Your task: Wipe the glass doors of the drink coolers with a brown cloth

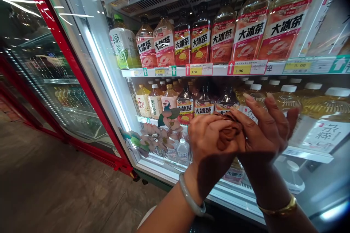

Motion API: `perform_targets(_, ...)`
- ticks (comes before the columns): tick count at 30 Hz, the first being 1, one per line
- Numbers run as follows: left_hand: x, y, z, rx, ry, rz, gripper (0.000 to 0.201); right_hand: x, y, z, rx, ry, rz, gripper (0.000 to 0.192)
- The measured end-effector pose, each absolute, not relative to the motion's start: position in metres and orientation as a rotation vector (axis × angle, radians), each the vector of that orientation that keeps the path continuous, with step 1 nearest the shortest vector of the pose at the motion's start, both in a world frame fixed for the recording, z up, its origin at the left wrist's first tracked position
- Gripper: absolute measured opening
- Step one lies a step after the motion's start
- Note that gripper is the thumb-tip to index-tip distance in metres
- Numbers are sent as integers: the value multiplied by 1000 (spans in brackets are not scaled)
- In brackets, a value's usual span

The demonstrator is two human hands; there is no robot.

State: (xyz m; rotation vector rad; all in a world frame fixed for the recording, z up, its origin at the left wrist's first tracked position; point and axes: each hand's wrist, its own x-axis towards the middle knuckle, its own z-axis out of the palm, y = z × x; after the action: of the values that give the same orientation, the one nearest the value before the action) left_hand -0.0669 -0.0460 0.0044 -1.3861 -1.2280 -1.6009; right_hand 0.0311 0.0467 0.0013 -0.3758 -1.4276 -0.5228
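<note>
In front of a lit drinks fridge, my left hand is curled round a brown, petal-like bundle, much of it hidden by the fingers. A pale bangle circles that wrist. My right hand is close against it, fingers stretched up and apart, its thumb side near the bundle; a gold bracelet is on this wrist. Left of my hands are pink flowers with dark green leaves across the lower shelves; whether they are real or a picture on glass, I cannot tell.
Tea bottles line the upper shelf above yellow price tags. Clear-capped rows of large tea bottles stand at right. A small water bottle is lower down. A red fridge door frame rises at left beside the grey floor.
</note>
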Motion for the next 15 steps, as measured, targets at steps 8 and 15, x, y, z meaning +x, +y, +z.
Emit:
perform_targets(8, -92, -53, 19, -1214, -1273, -1565, 27, 31, 47, 2, -383, -1439, -512, 39)
perform_targets(15, -71, -47, 9, -1338, -1228, -1548, 28, 30, 44, 4, -398, -1450, -500, 41)
